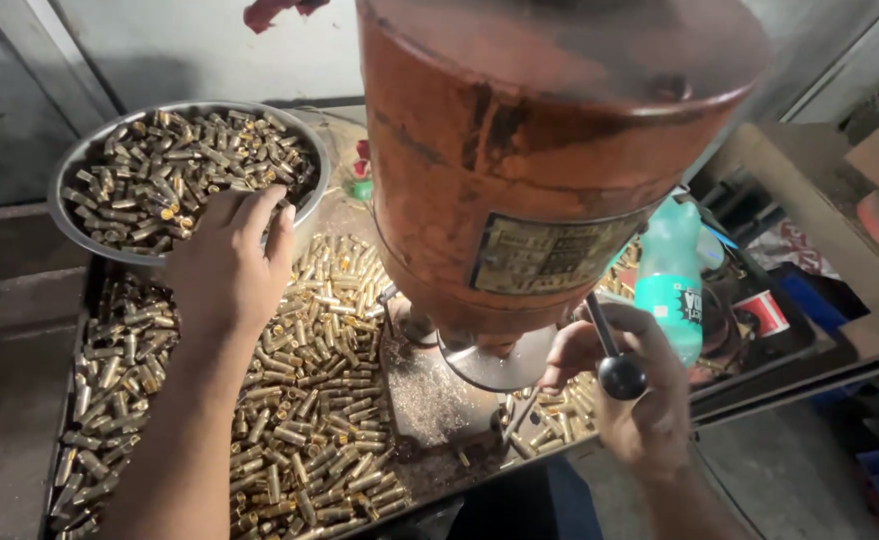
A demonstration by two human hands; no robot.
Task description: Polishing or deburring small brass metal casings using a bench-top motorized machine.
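Note:
My left hand (227, 262) reaches into a round steel bowl (74, 165) heaped with small brass cylindrical pieces (169, 160); its fingers curl among them at the bowl's near rim. My right hand (631, 392) grips a dark lever with a black ball knob (620, 376) on the right side of a big rusty orange machine head (529, 150). Under the machine sits a round metal base (494, 365) on a dirty plate. Whether the left fingers hold a piece is hidden.
A shallow tray (89, 300) spread with many loose brass pieces (309, 400) fills the bench front. A green plastic bottle (669, 280) stands to the right of the machine, beside clutter on a dark shelf (789, 320). The floor shows at lower right.

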